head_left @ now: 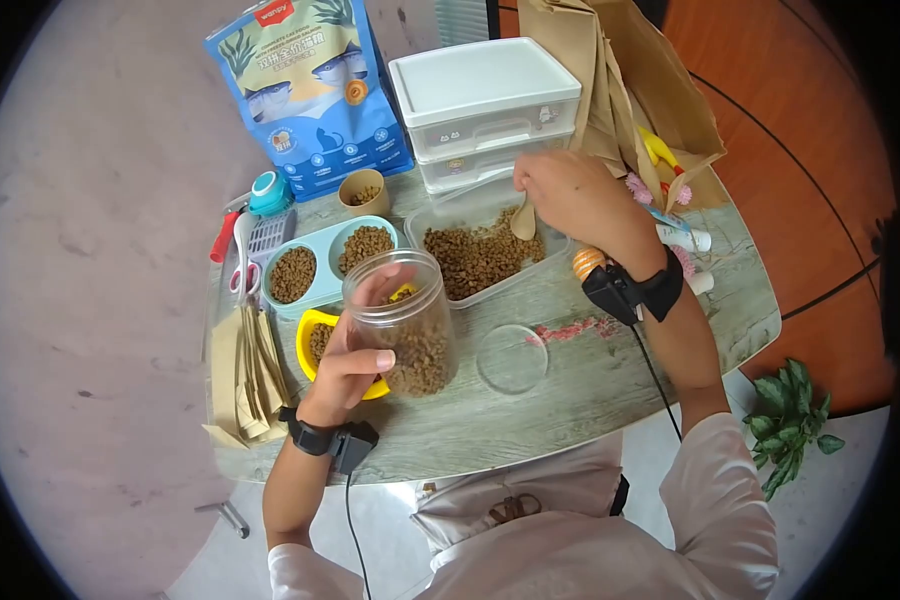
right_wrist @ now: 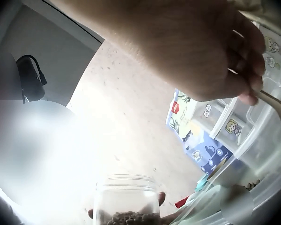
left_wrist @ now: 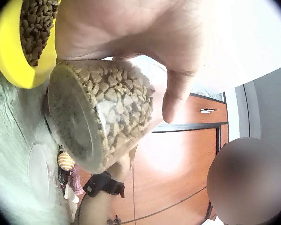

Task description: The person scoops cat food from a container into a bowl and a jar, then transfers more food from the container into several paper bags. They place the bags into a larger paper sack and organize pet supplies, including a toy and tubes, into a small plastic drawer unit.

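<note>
My left hand (head_left: 340, 372) grips a clear screw-top jar (head_left: 422, 352) partly filled with brown kibble, its thumb across the near side. The jar has no lid on, and in the left wrist view its base (left_wrist: 75, 119) faces the camera. Over at the right, my right hand (head_left: 582, 196) pinches the handle of a wooden spoon (head_left: 523, 222). The spoon's bowl end lies over the kibble in a clear plastic bin (head_left: 556, 246). A clear round lid (head_left: 511, 372) lies flat on the table, right of the jar.
Behind the jar stand a yellow bowl (head_left: 308, 330) and a pale-blue double bowl (head_left: 320, 240), both with kibble. A tan cup (head_left: 364, 206), a blue food bag (head_left: 320, 150) and white drawers (head_left: 485, 85) line the back. Paper bags (head_left: 245, 390) lie left; a striped ball (head_left: 588, 262) is right.
</note>
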### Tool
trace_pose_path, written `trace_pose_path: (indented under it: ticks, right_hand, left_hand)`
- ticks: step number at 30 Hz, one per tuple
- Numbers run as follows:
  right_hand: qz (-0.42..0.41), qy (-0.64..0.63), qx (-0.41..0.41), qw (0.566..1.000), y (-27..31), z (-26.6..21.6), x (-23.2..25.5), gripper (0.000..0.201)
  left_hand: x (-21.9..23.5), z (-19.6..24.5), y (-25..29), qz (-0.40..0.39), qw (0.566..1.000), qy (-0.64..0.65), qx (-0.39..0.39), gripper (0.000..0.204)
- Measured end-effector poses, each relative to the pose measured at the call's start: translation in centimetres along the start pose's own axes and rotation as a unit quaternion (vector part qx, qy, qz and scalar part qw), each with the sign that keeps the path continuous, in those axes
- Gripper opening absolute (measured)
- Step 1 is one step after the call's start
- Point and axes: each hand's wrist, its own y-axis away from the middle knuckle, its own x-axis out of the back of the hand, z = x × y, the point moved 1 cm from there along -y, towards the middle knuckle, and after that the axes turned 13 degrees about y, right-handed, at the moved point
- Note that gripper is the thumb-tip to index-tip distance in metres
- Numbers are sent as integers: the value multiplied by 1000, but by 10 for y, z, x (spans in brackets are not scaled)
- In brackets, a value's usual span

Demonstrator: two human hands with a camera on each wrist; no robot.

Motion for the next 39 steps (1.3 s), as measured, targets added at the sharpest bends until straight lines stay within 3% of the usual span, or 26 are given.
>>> trace_pose_path:
  ticks: [2,5,9,11,12,14,26,39]
  right_hand:
    - [-84,37,-27,995,3,-3,2,12]
    - [-133,-40,-1,990,6,4,-6,16]
    - [-188,-22,-34,981,-5,3,-23,20]
    - [-271,-202,-87,937,-7,-3,-28,23]
    - [-270,-202,-88,937,-8,-7,-29,23]
    - [-303,-312,-116,893,-9,-13,-34,23]
    - [-319,-419,-116,842,-11,-5,-54,22]
    - [-288,-431,-136,845,-16,12,-38,21]
  left_hand:
    - [-1,0,2,-3,999,18,35,96]
    - [1,-1,3,-25,995,44,84,96]
    - [2,-3,3,-38,993,63,92,96]
    - [2,-1,3,-36,992,83,91,95]
    - [2,-1,3,-37,992,83,92,95]
    - [1,-1,3,-38,992,84,86,96]
    - [0,1,5,-17,995,57,81,98]
    - [5,2,0,22,999,6,24,99]
